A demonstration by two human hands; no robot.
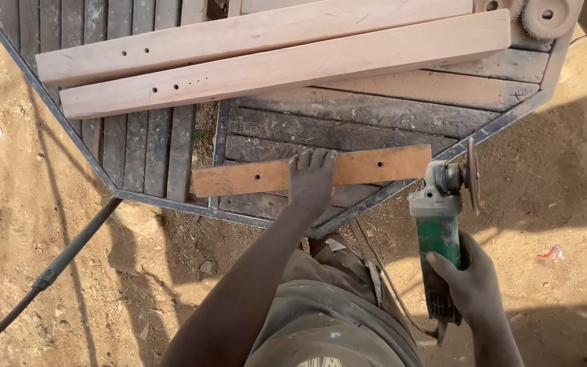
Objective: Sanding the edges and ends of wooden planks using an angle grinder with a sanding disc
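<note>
My left hand (311,181) presses flat on the middle of a short reddish wooden slat (375,164) with drilled holes. The slat lies across the near edge of an octagonal work table (144,149) made of dark wooden slats in a metal frame. In my right hand (470,280) I grip the body of a green angle grinder (438,238). Its disc (473,174) stands on edge just past the slat's right end, close to it.
Two long pale wooden beams (287,64) with drilled holes lie across the far part of the table. A round wire brush wheel (546,16) sits at the table's top right corner. A dark pipe (69,251) slants over the sandy ground at left. A cable trails from the grinder.
</note>
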